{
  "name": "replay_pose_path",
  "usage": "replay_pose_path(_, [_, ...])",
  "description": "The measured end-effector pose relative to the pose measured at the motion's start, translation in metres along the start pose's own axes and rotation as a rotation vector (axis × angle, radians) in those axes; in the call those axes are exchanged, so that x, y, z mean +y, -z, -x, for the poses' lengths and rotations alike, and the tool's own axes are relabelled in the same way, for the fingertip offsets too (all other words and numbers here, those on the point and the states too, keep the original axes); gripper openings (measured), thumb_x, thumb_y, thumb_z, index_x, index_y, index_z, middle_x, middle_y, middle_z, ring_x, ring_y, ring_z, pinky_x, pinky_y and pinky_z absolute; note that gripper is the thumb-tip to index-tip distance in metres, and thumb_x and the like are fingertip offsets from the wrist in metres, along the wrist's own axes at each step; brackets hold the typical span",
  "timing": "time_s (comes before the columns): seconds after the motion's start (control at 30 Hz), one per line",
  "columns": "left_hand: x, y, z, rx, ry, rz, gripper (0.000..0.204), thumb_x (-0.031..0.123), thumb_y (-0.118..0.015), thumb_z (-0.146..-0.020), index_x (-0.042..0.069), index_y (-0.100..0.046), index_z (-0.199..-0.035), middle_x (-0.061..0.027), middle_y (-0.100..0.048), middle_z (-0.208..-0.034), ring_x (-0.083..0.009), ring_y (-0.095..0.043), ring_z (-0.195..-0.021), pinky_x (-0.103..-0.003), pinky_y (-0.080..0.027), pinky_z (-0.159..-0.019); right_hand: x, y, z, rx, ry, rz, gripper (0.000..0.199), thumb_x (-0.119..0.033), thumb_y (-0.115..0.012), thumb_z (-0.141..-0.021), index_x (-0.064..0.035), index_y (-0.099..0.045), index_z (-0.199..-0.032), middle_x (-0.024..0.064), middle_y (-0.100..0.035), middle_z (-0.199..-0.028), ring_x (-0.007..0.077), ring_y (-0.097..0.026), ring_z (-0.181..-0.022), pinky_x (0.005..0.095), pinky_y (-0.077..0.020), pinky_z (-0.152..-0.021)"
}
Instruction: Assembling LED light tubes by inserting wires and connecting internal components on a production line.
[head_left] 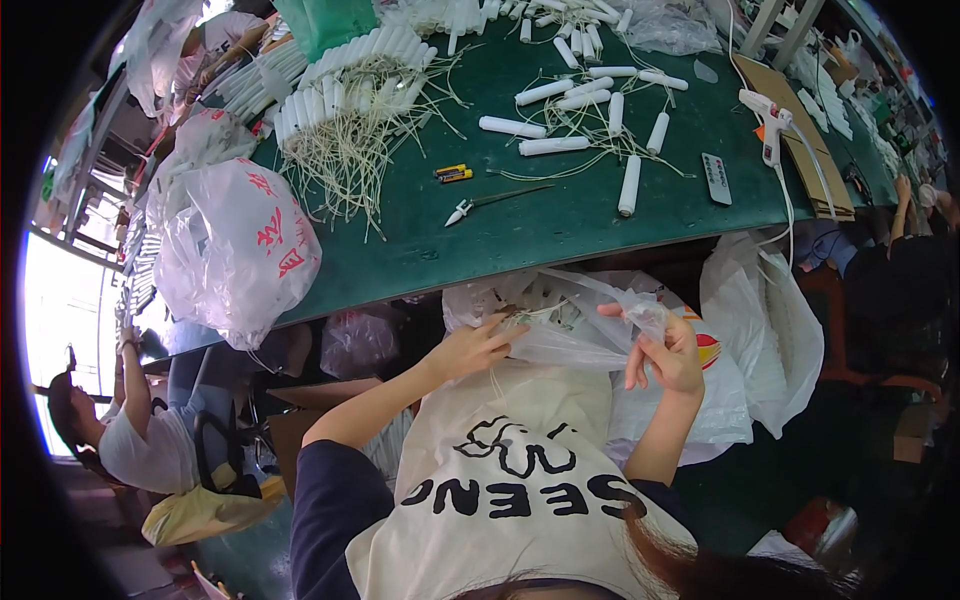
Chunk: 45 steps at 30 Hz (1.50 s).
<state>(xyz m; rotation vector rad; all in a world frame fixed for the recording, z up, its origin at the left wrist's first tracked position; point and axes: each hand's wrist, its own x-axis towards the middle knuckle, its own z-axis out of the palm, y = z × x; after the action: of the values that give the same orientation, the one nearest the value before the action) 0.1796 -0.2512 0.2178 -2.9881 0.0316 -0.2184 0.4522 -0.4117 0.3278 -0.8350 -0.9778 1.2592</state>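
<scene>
A clear plastic bag [572,335] lies across my lap below the table edge, its mouth spread wide. Inside it are pale cords and small white pieces [545,300], partly hidden by the film. My left hand [478,347] is at the bag's left side, fingers curled in at the mouth; what they close on is hard to make out, and thin cords dangle beneath them. With bent fingers, my right hand [668,352] grips the bunched film at the bag's right side. On the table in front lie loose white tubes [553,145] with pale cords.
Piled tubes with tangled cords [345,110] and a stuffed white bag [240,245] occupy the table's left. Batteries [453,173], a candle-tip-shaped piece with a wire [458,212], a remote control [716,178] and a glue gun [768,125] also lie there. People sit at both sides.
</scene>
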Motion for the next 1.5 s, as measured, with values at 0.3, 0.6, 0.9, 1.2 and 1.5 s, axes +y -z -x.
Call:
replay_pose_path(0.3, [-0.015, 0.027, -0.026, 0.124, 0.516, 0.781, 0.015, 0.005, -0.053, -0.074, 0.001, -0.059, -0.088, -0.0159, -0.058, -0.105, -0.0292, -0.056, -0.098, -0.032, -0.048, -0.071, 0.002, 0.001, 0.002, 0.021, -0.01, 0.005, 0.031, 0.002, -0.038, -0.087, 0.0089, -0.049, -0.115, 0.0298, -0.053, -0.117, 0.0185, -0.062, -0.047, 0.0213, -0.0413, -0.035])
replay_pose_path(0.6, [-0.038, -0.017, -0.05, -0.245, 1.448, 1.685, 0.023, 0.011, -0.043, -0.092, 0.001, -0.056, -0.109, -0.0154, -0.06, -0.101, -0.0217, -0.059, -0.092, -0.03, -0.049, -0.077, 0.004, 0.001, 0.004, 0.046, -0.005, -0.006, 0.032, 0.001, -0.038, -0.087, 0.0092, -0.049, -0.116, 0.0299, -0.055, -0.115, 0.0179, -0.062, -0.047, 0.021, -0.0418, -0.036])
replay_pose_path(0.9, [-0.043, 0.009, -0.065, -0.143, 1.027, 1.127, 0.048, 0.032, -0.057, -0.088, 0.001, -0.045, -0.123, -0.0146, -0.054, -0.118, -0.0287, -0.054, -0.106, -0.038, -0.045, -0.092, 0.002, 0.002, 0.004, 0.037, -0.017, 0.038, 0.033, 0.003, -0.039, -0.086, 0.0094, -0.049, -0.116, 0.0302, -0.056, -0.113, 0.0182, -0.062, -0.048, 0.0221, -0.0432, -0.038])
replay_pose_path(1.2, [-0.018, 0.004, -0.061, -0.246, 0.328, 0.735, 0.068, 0.031, -0.066, -0.077, 0.02, -0.038, -0.137, -0.0132, -0.047, -0.131, -0.0339, -0.036, -0.127, -0.049, -0.027, -0.106, -0.011, -0.018, -0.008, -0.022, -0.016, 0.021, 0.036, 0.004, -0.04, -0.084, 0.0097, -0.046, -0.119, 0.0305, -0.05, -0.122, 0.0185, -0.063, -0.05, 0.0221, -0.0436, -0.039])
replay_pose_path(1.5, [0.018, 0.022, -0.04, -0.309, 0.294, 0.458, 0.059, 0.041, -0.06, -0.081, 0.036, -0.038, -0.135, -0.0098, -0.041, -0.131, -0.0396, -0.045, -0.108, -0.051, -0.038, -0.09, -0.022, -0.05, -0.027, -0.325, 0.154, 0.187, 0.047, 0.015, -0.05, -0.072, 0.0063, -0.053, -0.118, 0.0207, -0.061, -0.112, 0.0156, -0.062, -0.051, 0.0236, -0.0465, -0.047])
